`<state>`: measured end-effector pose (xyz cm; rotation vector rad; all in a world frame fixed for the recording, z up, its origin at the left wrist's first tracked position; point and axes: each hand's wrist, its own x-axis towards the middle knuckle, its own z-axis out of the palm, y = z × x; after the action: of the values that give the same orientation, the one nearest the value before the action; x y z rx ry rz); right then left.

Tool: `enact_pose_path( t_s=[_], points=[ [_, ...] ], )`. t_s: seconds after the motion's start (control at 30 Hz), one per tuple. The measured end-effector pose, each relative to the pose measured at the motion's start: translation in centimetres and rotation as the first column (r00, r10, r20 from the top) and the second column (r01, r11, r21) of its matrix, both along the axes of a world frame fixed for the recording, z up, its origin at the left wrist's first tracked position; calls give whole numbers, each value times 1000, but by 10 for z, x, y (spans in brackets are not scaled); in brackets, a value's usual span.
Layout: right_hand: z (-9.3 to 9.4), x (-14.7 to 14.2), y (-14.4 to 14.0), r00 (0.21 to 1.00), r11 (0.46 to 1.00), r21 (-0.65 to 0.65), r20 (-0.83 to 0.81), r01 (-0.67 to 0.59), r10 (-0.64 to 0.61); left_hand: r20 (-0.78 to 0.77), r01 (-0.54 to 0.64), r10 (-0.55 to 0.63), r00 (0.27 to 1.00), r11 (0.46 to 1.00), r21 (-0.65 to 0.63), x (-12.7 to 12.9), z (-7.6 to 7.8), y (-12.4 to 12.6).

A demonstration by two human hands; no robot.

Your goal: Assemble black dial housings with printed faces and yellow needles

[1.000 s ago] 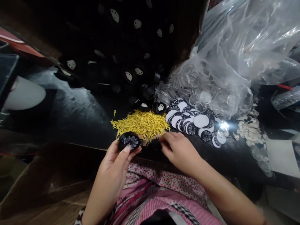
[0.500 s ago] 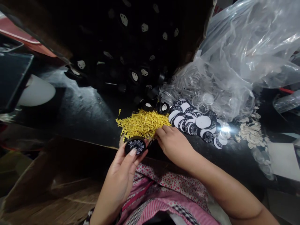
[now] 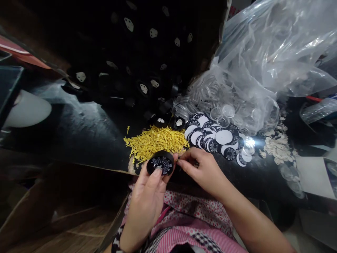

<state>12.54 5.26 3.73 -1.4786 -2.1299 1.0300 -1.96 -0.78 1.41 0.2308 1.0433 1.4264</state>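
Note:
My left hand (image 3: 150, 189) is closed round a black round dial gauge (image 3: 161, 164) with white numbers, its face turned up and my thumb resting on it. Close to the gauge's right edge, my right hand (image 3: 198, 167) pinches a tiny yellow pointer (image 3: 177, 160), mostly hidden by the fingertips. Just beyond both hands lies a heap of yellow pointers (image 3: 158, 140) on the dark table. To its right are spread printed dial discs (image 3: 213, 144), some black side up and some white side up.
A large box (image 3: 222, 31) of black gauge bodies with pale plates stands behind the heap. Clear plastic covers (image 3: 207, 93) spill from a transparent bag (image 3: 263, 52). Small pale plates (image 3: 279, 144) and a white box (image 3: 316, 177) are at the right. An open carton (image 3: 65, 225) stands lower left.
My right hand has drawn back from the edge of the yellow heap, with fingertips now beside the gauge. My left hand has shifted right with the gauge; the whole view has shifted slightly.

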Motion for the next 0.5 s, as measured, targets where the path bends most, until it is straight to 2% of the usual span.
enact_pose_path(
  t_s=[0.07, 0.17, 0.27, 0.37, 0.5],
  points=[
    [3, 4, -1, 994, 999, -8, -100, 44, -44, -9, 6, -5, 1000, 999, 44, 0, 3, 4],
    [10, 4, -4, 985, 998, 39, -171, 40, -33, -140, 10, -6, 990, 1000, 25, 3, 1, 10],
    [15, 1, -6, 997, 995, 104, -81, -2, 10, -251, 120, -128, 959, 992, -47, 9, -8, 13],
    [18, 1, -6, 1000, 992, 126, 17, -6, 4, -258, 199, -201, 945, 979, -36, 14, -14, 13],
    [20, 6, -5, 1000, 993, 119, 15, -11, 10, -308, 245, -242, 920, 969, -29, 14, -10, 11]
  ],
)
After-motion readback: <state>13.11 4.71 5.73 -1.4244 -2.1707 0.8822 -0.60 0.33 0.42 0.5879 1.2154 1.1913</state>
